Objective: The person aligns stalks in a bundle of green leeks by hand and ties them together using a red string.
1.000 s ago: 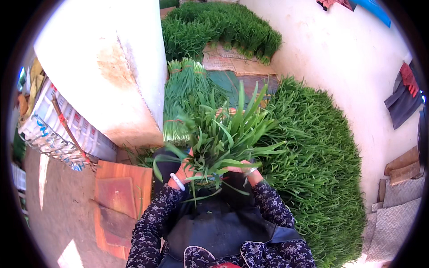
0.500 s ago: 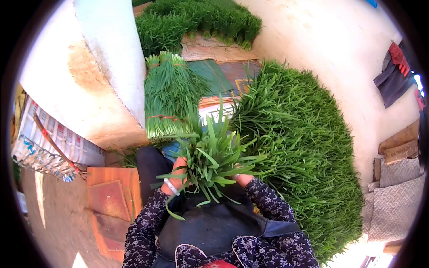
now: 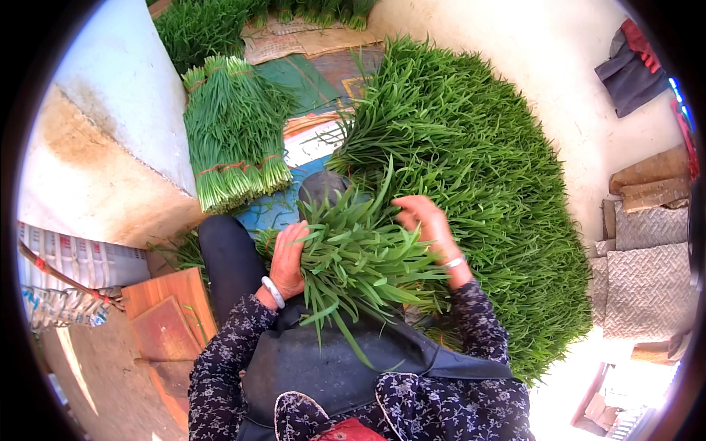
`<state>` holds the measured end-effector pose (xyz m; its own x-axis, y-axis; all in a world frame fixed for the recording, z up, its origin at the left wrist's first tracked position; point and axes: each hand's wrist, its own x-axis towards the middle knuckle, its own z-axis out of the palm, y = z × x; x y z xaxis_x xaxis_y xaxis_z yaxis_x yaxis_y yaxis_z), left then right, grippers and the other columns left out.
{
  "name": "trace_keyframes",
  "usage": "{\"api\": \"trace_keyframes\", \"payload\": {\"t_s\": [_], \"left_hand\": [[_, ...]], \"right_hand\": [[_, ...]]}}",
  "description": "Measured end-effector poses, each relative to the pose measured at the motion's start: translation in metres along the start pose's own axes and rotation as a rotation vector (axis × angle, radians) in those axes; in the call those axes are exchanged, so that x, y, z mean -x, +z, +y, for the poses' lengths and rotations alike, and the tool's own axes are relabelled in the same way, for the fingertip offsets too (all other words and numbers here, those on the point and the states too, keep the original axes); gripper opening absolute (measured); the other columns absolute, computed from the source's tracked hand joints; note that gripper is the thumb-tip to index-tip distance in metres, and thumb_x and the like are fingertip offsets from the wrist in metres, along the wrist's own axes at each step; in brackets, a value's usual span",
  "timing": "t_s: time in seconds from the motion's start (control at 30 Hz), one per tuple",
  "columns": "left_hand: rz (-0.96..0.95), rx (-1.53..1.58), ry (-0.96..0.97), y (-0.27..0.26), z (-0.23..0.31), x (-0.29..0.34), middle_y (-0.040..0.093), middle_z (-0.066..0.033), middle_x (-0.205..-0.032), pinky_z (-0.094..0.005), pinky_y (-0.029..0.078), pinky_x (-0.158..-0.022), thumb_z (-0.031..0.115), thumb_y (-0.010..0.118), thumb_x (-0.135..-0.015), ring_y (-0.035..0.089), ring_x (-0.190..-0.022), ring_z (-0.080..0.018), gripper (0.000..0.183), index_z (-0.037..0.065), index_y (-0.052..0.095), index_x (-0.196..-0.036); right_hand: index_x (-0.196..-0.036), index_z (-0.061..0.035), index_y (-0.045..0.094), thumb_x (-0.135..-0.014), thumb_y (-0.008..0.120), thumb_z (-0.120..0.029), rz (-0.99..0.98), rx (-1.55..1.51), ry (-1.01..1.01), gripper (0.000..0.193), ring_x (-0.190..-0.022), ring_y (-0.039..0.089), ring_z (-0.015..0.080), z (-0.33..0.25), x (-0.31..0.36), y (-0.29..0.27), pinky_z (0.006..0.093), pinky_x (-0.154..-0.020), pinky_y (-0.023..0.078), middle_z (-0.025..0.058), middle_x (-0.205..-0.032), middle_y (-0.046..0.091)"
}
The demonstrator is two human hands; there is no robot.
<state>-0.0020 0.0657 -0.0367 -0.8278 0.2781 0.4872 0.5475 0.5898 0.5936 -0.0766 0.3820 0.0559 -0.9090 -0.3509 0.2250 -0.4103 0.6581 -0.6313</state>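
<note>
A loose bunch of garlic chives (image 3: 368, 257) lies across my lap, its leaf tips fanned out in several directions. My left hand (image 3: 289, 259), with a white bangle at the wrist, is closed around the left side of this bunch. My right hand (image 3: 430, 224) is raised at its upper right, fingers bent and apart, with nothing visible in them. Just beyond that hand stands a large mass of garlic chives (image 3: 471, 176). Tied bundles of garlic chives (image 3: 235, 125), bound with red bands, rest at the far left with their pale cut ends toward me.
More chive bundles (image 3: 198, 33) stand at the back beside flattened sheets (image 3: 309, 37). A white wall corner (image 3: 125, 147) juts in at the left. Below it are a white crate (image 3: 84, 257) and a wooden board (image 3: 173, 309). Woven mats (image 3: 651, 294) lean at the right.
My right hand has come off the bunch and risen to the right. The bunch has tipped from upright to lying sideways, still in my left hand. The view has shifted to the right.
</note>
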Motion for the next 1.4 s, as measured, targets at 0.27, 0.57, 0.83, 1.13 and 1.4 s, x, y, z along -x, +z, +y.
{"api": "trace_keyframes", "payload": {"t_s": [0.27, 0.57, 0.83, 1.13, 1.4], "left_hand": [[-0.024, 0.026, 0.032, 0.003, -0.003, -0.006, 0.046, -0.0237, -0.140, -0.0528, 0.035, -0.106, 0.020, 0.083, -0.069, 0.045, -0.127, -0.0448, 0.084, -0.002, 0.040, -0.137], [0.022, 0.016, 0.016, -0.002, 0.004, -0.006, 0.052, -0.0234, -0.133, -0.0513, 0.037, -0.104, 0.022, 0.082, -0.070, 0.048, -0.124, -0.0434, 0.080, -0.003, 0.044, -0.135], [0.030, 0.059, -0.025, 0.002, -0.002, -0.006, 0.055, -0.0211, -0.130, -0.0499, 0.039, -0.101, 0.023, 0.082, -0.069, 0.051, -0.119, -0.0423, 0.076, -0.002, 0.048, -0.131], [0.036, 0.084, -0.038, 0.000, 0.004, -0.009, 0.057, -0.0202, -0.126, -0.0494, 0.039, -0.101, 0.023, 0.082, -0.067, 0.051, -0.117, -0.0420, 0.074, -0.001, 0.049, -0.129], [0.058, 0.109, -0.019, 0.001, 0.003, -0.006, 0.056, -0.0201, -0.126, -0.0493, 0.040, -0.100, 0.021, 0.081, -0.070, 0.052, -0.118, -0.0415, 0.069, -0.002, 0.050, -0.127]], "right_hand": [[-0.103, -0.0030, 0.070, -0.088, 0.066, 0.001, 0.029, -0.262, -0.041, 0.016, -0.082, 0.063, 0.0145, -0.051, -0.045, -0.038, 0.0261, -0.073, 0.050, 0.0056, -0.089, 0.066], [-0.105, -0.0040, 0.069, -0.088, 0.064, 0.001, -0.145, -0.333, -0.191, 0.018, -0.086, 0.065, 0.0197, -0.083, -0.079, -0.026, 0.0297, -0.075, 0.051, 0.0078, -0.092, 0.066], [-0.095, -0.0032, 0.071, -0.080, 0.071, -0.001, 0.127, -0.354, -0.220, 0.015, -0.076, 0.062, 0.0158, -0.116, -0.047, -0.094, 0.0283, -0.068, 0.049, 0.0049, -0.085, 0.067], [-0.092, -0.0087, 0.071, -0.068, 0.080, -0.009, -0.102, 0.164, -0.397, 0.025, -0.074, 0.057, 0.0223, -0.137, 0.007, -0.080, 0.0340, -0.068, 0.043, 0.0027, -0.080, 0.060], [-0.080, -0.0012, 0.062, -0.086, 0.064, -0.005, -0.204, -0.518, -0.041, 0.007, -0.073, 0.053, 0.0155, -0.132, 0.017, -0.058, 0.0288, -0.066, 0.042, 0.0041, -0.076, 0.057]]}}
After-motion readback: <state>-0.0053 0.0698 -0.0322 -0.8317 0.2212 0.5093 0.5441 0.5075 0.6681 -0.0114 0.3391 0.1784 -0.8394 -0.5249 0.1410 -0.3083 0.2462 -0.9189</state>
